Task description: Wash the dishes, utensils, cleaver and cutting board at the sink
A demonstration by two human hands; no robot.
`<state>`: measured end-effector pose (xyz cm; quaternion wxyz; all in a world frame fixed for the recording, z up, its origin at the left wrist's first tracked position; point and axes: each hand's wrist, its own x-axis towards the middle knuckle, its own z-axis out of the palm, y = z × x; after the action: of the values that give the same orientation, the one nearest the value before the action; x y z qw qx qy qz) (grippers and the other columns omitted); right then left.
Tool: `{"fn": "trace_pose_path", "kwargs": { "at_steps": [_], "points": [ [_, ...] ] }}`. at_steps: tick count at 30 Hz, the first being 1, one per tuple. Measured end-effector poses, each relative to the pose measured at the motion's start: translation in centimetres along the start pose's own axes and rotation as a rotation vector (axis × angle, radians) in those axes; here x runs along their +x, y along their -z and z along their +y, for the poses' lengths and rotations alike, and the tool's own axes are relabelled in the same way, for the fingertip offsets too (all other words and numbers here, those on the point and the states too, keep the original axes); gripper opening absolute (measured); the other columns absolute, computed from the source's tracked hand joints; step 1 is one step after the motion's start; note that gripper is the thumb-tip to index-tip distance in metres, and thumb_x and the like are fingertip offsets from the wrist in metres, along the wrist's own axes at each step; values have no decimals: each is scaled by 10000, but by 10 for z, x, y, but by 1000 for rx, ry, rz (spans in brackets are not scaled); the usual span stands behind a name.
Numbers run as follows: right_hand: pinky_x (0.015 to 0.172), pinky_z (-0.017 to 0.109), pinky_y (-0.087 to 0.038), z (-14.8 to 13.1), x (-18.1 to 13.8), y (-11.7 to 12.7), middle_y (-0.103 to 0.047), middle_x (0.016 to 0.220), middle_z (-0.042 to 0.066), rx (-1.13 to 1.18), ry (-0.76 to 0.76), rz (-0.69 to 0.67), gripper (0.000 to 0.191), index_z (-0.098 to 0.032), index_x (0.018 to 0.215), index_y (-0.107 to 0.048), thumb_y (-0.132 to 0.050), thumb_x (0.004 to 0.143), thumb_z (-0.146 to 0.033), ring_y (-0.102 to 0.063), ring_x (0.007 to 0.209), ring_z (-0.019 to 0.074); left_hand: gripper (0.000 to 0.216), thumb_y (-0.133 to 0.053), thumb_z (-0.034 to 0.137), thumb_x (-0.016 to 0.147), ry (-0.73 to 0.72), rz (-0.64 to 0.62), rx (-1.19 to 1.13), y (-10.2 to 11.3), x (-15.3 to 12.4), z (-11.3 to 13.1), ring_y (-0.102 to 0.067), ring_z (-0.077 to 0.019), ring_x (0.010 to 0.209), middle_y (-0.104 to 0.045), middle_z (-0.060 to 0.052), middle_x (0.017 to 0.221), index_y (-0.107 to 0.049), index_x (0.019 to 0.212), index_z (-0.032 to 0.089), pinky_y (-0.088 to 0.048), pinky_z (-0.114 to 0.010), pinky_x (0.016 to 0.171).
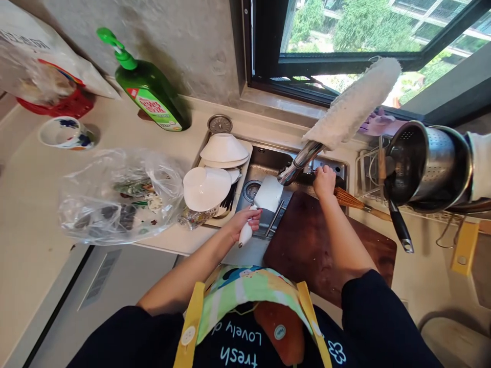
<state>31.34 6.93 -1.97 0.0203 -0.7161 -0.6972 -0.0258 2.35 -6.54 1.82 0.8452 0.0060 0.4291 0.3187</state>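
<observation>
In the head view, my left hand (245, 224) is closed round the white handle of a broad-bladed cleaver (269, 193), held over the sink (264, 158). The pale, wide blade lies below the faucet's mouth. My right hand (325, 182) is closed at the faucet lever (310, 168), behind the cutting board; the fingertips are partly hidden. The metal faucet (303, 158) has a white fluffy cloth (356, 105) wrapped round its upper part. I cannot make out whether water runs.
A dark wooden cutting board (326, 245) covers the sink's right side, near a bamboo brush (351, 198). White bowls (224, 148) fill a rack at left. Beyond are a plastic bag (123, 199), a green soap bottle (153, 94) and a patterned bowl (65, 134). Pots (433, 163) stand right.
</observation>
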Motion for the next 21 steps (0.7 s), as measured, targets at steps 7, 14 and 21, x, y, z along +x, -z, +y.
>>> {"fn": "trace_pose_path", "kwargs": {
  "at_steps": [7,14,21],
  "points": [
    [783,370,-332,1,-1,-7,-579,998,168,15,-5,2,317,-110,991,-642,-338,925,-176,-464,941,263,213,-670,79,729,-49,23,0,-7,5,4,-300,1,338,-365,106,498,-466,736,142,-245,-121,340],
    [908,441,-354,-21,-26,20,-538,1178,186,156,-105,158,302,-135,1140,-576,-443,896,-253,-447,1119,305,148,-581,55,781,-52,37,16,-12,9,7,-304,-12,349,-385,91,491,-465,750,142,-249,-127,354],
    [639,316,-479,-114,-152,44,-585,724,13,1273,-337,-490,402,-198,835,-565,-522,806,-597,-552,665,168,243,-692,80,696,-186,134,150,-12,27,-11,-507,-64,507,-544,41,631,-483,794,156,-408,-174,496]
  ]
}}
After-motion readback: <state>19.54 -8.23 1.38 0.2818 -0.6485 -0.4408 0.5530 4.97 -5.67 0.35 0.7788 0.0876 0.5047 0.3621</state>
